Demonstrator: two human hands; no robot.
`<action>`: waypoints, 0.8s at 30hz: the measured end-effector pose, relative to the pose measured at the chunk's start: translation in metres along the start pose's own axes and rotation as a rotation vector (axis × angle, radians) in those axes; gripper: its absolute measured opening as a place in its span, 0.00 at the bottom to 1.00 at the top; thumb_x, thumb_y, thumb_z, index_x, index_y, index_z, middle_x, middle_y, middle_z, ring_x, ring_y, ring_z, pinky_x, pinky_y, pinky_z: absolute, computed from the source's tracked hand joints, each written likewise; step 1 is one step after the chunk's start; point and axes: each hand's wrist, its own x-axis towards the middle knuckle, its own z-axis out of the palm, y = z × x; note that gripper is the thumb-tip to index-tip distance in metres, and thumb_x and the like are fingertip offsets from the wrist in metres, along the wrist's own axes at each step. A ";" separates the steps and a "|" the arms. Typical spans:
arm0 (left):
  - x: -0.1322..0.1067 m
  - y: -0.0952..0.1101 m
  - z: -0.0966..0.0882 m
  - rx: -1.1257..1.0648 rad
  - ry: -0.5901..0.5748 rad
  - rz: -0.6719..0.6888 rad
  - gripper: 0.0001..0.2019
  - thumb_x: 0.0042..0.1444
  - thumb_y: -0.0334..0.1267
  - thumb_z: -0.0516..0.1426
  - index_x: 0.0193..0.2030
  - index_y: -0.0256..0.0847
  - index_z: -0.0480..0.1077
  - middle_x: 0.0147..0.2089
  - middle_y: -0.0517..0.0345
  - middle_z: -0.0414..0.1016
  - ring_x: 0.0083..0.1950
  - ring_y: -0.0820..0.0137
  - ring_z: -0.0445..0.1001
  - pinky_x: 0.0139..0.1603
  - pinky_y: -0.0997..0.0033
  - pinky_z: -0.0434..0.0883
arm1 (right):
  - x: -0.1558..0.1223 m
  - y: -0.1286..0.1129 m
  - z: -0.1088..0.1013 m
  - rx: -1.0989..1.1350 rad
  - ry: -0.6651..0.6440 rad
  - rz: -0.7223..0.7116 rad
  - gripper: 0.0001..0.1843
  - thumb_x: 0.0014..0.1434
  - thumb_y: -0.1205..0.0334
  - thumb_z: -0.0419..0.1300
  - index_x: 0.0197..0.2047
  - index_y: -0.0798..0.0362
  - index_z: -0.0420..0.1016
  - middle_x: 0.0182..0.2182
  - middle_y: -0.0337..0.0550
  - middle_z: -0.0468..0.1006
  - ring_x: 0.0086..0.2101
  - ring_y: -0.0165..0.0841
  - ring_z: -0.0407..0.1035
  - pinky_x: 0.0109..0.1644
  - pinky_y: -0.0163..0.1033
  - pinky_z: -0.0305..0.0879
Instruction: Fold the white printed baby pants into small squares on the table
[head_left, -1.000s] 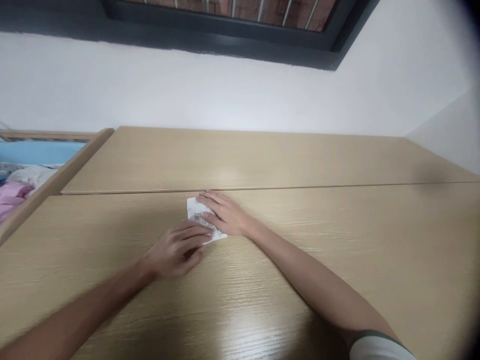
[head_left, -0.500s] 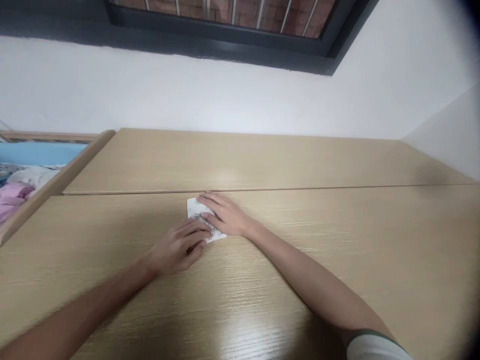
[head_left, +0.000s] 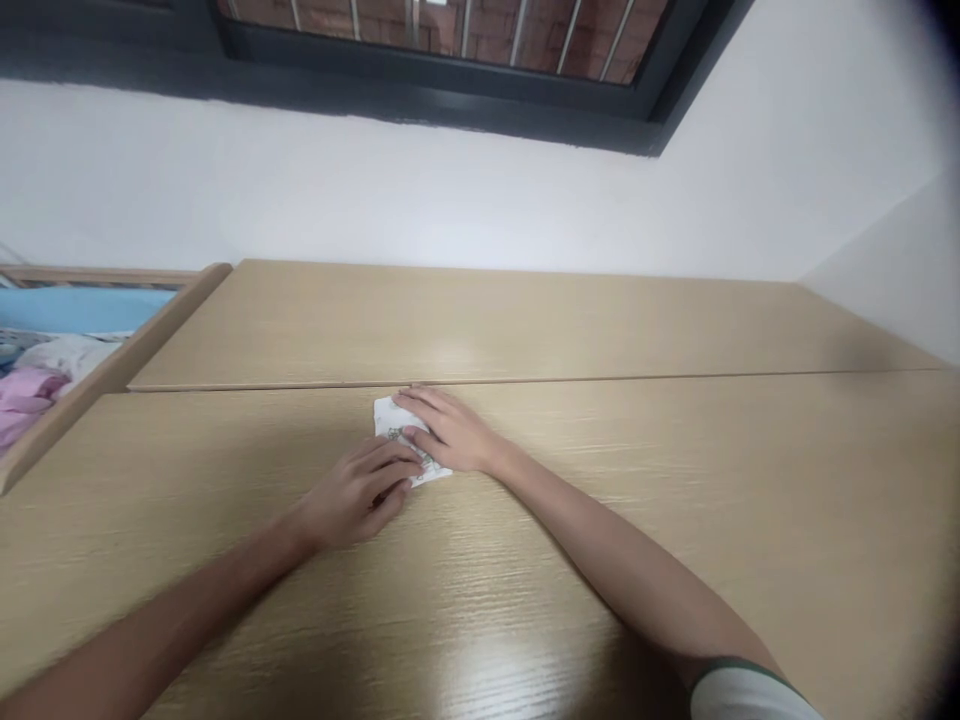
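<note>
While both hands press it flat, small white folded printed paper (head_left: 395, 432) lies mid light-wood worktop (head_left: 675, 480) | right hand (head_left: 450, 432) on top, flat | left hand (head_left: 356, 492) fingertips on near edge | long axis far-left to near-right

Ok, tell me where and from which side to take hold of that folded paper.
Probably at the far-left corner of the folded paper, coming in from the left. It lies flat on the wooden table, the right hand presses its right part and the left hand covers its near edge, so only that corner shows bare.
</note>
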 end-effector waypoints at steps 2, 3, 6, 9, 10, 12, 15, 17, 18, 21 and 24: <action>-0.001 0.000 0.000 0.006 -0.007 -0.008 0.13 0.66 0.30 0.54 0.54 0.43 0.72 0.51 0.50 0.78 0.53 0.64 0.76 0.55 0.59 0.76 | 0.000 0.000 0.000 0.001 0.001 0.000 0.27 0.73 0.54 0.53 0.71 0.51 0.63 0.68 0.54 0.66 0.68 0.43 0.59 0.71 0.55 0.58; -0.001 0.000 0.000 0.011 -0.007 -0.008 0.13 0.66 0.30 0.54 0.54 0.43 0.72 0.51 0.50 0.78 0.53 0.64 0.76 0.55 0.59 0.76 | 0.000 0.001 0.001 0.002 0.000 -0.001 0.27 0.73 0.54 0.53 0.71 0.51 0.63 0.68 0.54 0.66 0.68 0.43 0.59 0.71 0.55 0.58; -0.002 -0.001 0.001 0.014 -0.004 0.000 0.13 0.66 0.29 0.54 0.55 0.43 0.71 0.51 0.50 0.78 0.53 0.64 0.76 0.55 0.59 0.75 | 0.000 0.001 0.001 0.005 -0.002 -0.003 0.27 0.73 0.54 0.53 0.71 0.52 0.63 0.68 0.54 0.66 0.68 0.43 0.59 0.71 0.55 0.58; -0.002 -0.002 0.001 0.008 -0.010 0.001 0.13 0.66 0.29 0.55 0.55 0.42 0.70 0.52 0.51 0.77 0.53 0.64 0.75 0.55 0.59 0.75 | 0.000 0.001 0.001 0.004 0.000 -0.005 0.27 0.73 0.54 0.52 0.71 0.53 0.63 0.68 0.53 0.66 0.68 0.44 0.59 0.72 0.54 0.58; -0.002 -0.002 0.001 0.008 -0.014 0.000 0.13 0.66 0.29 0.55 0.55 0.42 0.70 0.52 0.51 0.77 0.53 0.64 0.75 0.54 0.59 0.75 | 0.000 0.001 0.000 0.004 0.002 -0.006 0.27 0.73 0.54 0.52 0.71 0.53 0.63 0.68 0.54 0.66 0.68 0.44 0.59 0.72 0.54 0.57; -0.002 -0.002 0.001 0.008 -0.018 0.001 0.13 0.66 0.28 0.55 0.55 0.42 0.70 0.52 0.51 0.77 0.53 0.64 0.75 0.54 0.59 0.74 | 0.000 0.000 0.000 0.005 0.002 -0.008 0.27 0.73 0.55 0.52 0.71 0.54 0.63 0.68 0.54 0.66 0.68 0.43 0.58 0.72 0.54 0.57; -0.002 -0.001 0.001 0.013 -0.018 0.005 0.12 0.66 0.28 0.55 0.55 0.42 0.70 0.52 0.51 0.77 0.53 0.64 0.75 0.54 0.59 0.74 | 0.000 0.000 0.000 0.005 0.000 0.000 0.26 0.73 0.55 0.52 0.71 0.53 0.63 0.68 0.53 0.66 0.68 0.44 0.58 0.72 0.55 0.57; -0.001 -0.001 0.001 0.017 -0.017 0.004 0.12 0.66 0.28 0.54 0.54 0.42 0.70 0.52 0.51 0.77 0.53 0.64 0.75 0.54 0.59 0.74 | 0.000 -0.001 0.000 0.000 -0.004 0.004 0.26 0.73 0.55 0.52 0.71 0.52 0.63 0.68 0.53 0.66 0.68 0.44 0.59 0.72 0.55 0.58; -0.001 -0.001 0.000 0.018 -0.019 0.004 0.12 0.66 0.28 0.54 0.54 0.42 0.70 0.51 0.51 0.77 0.53 0.64 0.75 0.54 0.59 0.74 | 0.000 0.000 0.000 -0.004 -0.005 0.004 0.27 0.73 0.55 0.52 0.71 0.53 0.63 0.68 0.53 0.66 0.68 0.44 0.59 0.72 0.55 0.58; 0.000 -0.001 0.000 0.023 -0.017 0.008 0.12 0.67 0.28 0.54 0.54 0.42 0.70 0.51 0.51 0.77 0.52 0.64 0.75 0.53 0.60 0.74 | 0.000 0.000 0.000 -0.013 -0.006 0.001 0.27 0.73 0.55 0.52 0.71 0.54 0.63 0.68 0.53 0.66 0.68 0.44 0.58 0.72 0.54 0.57; 0.000 0.000 0.000 0.032 -0.016 0.011 0.12 0.67 0.28 0.54 0.54 0.42 0.70 0.51 0.51 0.77 0.52 0.64 0.75 0.53 0.60 0.74 | 0.000 0.000 0.000 -0.013 -0.006 -0.002 0.27 0.73 0.55 0.52 0.71 0.54 0.63 0.68 0.54 0.66 0.68 0.44 0.58 0.72 0.54 0.57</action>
